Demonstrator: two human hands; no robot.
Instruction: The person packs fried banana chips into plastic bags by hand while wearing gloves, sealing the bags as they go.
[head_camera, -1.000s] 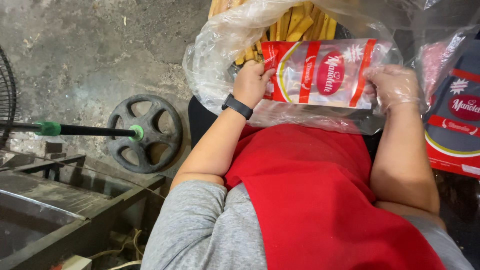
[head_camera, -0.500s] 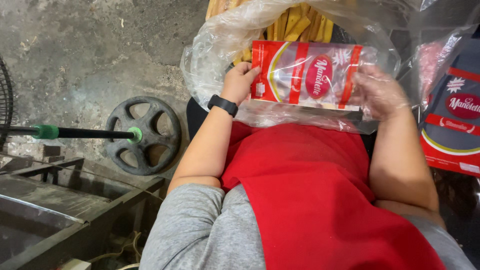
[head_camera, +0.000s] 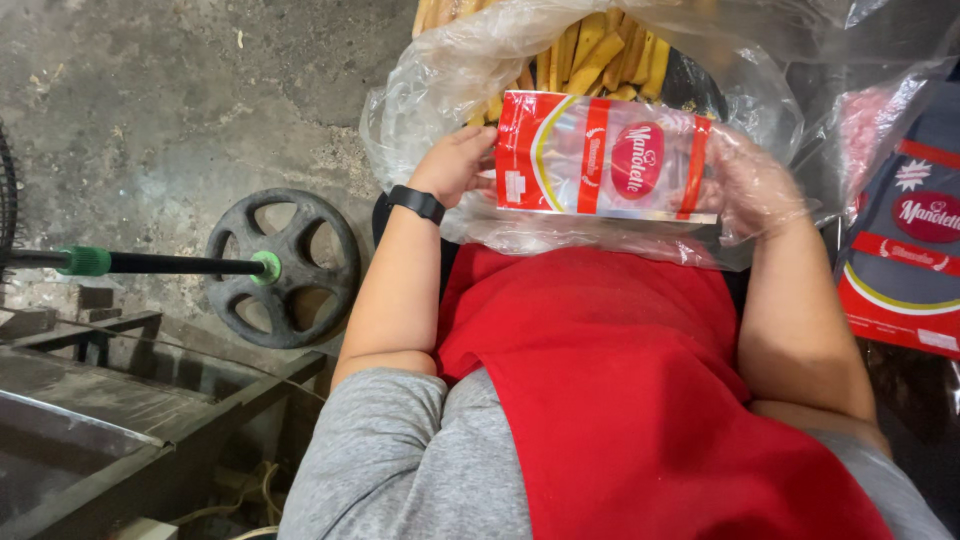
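Note:
My left hand, with a black band on its wrist, grips the left end of a clear snack packet with red stripes. My right hand, in a thin clear plastic glove, holds the packet's right end. The packet lies flat and level between both hands, above my red apron. Just beyond it a big clear plastic bag holds several yellow fried sticks.
A stack of similar red and dark packets sits at the right under plastic. On the concrete floor at left lies a dark spoked wheel with a green-tipped black rod over it. A grey metal frame fills the lower left.
The packet and both hands have shifted slightly left and down in view. The packet now lies flatter. Both hands keep their grip.

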